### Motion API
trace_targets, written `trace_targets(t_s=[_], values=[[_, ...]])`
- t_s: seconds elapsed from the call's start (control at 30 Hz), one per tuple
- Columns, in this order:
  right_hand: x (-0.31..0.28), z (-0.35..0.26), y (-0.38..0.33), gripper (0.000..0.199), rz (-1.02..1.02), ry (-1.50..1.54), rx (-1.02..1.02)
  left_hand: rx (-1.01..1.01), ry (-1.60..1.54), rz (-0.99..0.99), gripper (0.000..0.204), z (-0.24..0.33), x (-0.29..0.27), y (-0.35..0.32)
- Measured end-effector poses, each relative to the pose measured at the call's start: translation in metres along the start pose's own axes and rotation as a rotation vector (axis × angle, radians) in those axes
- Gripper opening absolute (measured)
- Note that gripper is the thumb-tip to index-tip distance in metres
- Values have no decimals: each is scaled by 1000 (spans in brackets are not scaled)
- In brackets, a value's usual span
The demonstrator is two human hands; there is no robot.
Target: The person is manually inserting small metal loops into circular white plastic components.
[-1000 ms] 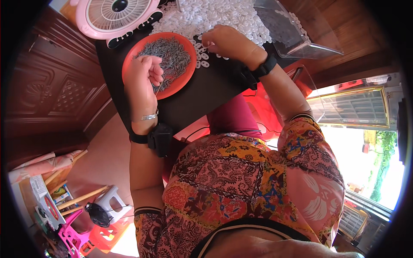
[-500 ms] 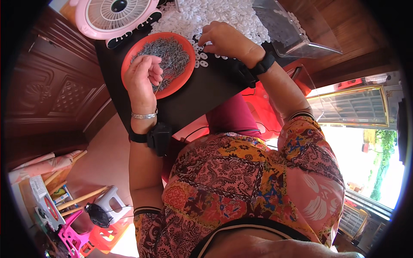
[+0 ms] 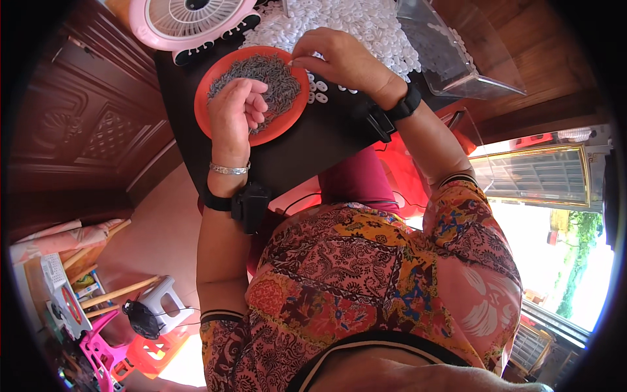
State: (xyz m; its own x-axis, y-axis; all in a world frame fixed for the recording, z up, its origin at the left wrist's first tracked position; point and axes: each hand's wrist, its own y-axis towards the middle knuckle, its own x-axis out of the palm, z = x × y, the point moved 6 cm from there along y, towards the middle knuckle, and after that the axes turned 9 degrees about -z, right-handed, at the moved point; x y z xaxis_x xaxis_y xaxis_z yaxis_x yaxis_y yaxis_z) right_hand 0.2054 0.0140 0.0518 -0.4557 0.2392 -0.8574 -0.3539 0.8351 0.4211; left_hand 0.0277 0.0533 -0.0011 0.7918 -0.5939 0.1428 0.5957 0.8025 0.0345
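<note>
An orange-red round plate (image 3: 202,103) holds a heap of small grey screw-like pieces (image 3: 277,85). Over its left part is my left hand (image 3: 236,111), its fingers curled in toward the palm; what they hold, if anything, is hidden. My right hand (image 3: 343,60) reaches to the plate's right rim, thumb and forefinger brought together around something too small to make out. Beyond and beside that hand spreads a big pile of white oval pieces (image 3: 353,19). A few loose ovals with two holes (image 3: 321,86) lie just right of the plate.
A pink fan (image 3: 189,23) stands at the table's far left. To the right of the pile is a clear plastic box (image 3: 473,85). The black tabletop (image 3: 313,150) ends close to my lap. Stools (image 3: 153,356) stand on the floor at lower left.
My right hand has moved left to the plate's rim, its thumb and forefinger closing together. The left hand's fingers stay curled over the plate. The whole view has shifted slightly.
</note>
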Motion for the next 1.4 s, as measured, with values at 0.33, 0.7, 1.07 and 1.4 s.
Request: trace_targets(t_s=[0.33, 0.7, 1.07, 1.4], values=[[21, -37, 45, 13, -14, 358, -217, -37, -321, -125, 27, -5, -4, 7], [33, -37, 47, 19, 44, 383, -211, 7, -178, -17, 19, -2, -16, 7], [36, -37, 43, 23, 78, 359, -121, 21, -263, 63, 16, -3, -16, 6], [37, -39, 43, 20, 65, 235, -168, 65, -86, 201, 16, 4, -20, 1]])
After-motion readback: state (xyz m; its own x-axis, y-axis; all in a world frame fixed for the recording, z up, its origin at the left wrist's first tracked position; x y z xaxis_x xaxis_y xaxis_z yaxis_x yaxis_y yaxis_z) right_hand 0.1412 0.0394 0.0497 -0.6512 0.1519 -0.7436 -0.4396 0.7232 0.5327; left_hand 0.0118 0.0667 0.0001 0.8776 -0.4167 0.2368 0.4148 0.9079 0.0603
